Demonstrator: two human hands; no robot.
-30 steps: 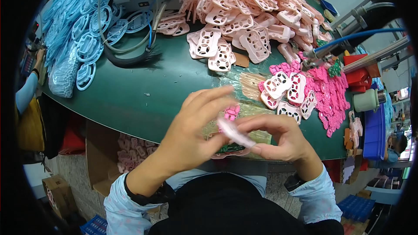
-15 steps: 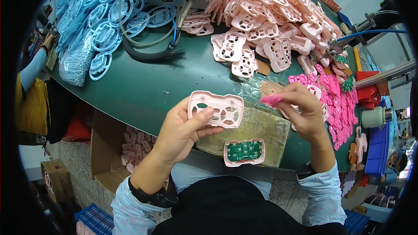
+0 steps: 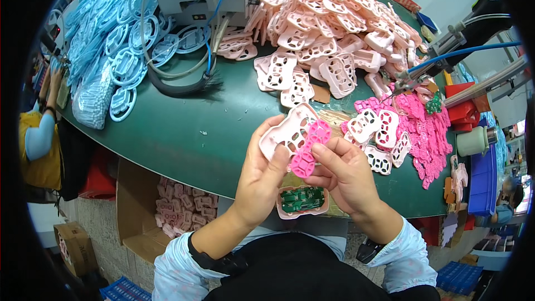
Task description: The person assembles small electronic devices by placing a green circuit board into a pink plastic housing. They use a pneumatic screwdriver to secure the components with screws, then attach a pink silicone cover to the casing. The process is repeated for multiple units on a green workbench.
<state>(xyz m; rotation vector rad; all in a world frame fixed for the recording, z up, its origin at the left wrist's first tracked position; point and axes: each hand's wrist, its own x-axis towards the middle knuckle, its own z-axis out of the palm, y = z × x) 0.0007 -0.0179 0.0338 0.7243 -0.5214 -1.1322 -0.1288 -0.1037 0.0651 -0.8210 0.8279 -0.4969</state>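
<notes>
My left hand is closed on a pale pink plastic shell with several cut-out openings, held tilted above the bench. In my right hand, thumb and fingers pinch a bright pink button piece with two round spoked ends. The button piece overlaps the shell's right side; whether the two touch, I cannot tell. Below my hands, a second pale pink shell holds a green circuit board and rests on a brownish taped block, largely hidden by my hands.
Pale pink shells form a heap at the back. Bright pink button pieces are piled at right. Blue plastic parts cover the left back, beside a grey machine box. A metal arm juts in from the right. Another person's arm shows far left.
My right hand has brought the bright pink button piece left to the shell. My left hand has shifted right and tilted the shell. The whole view has moved slightly.
</notes>
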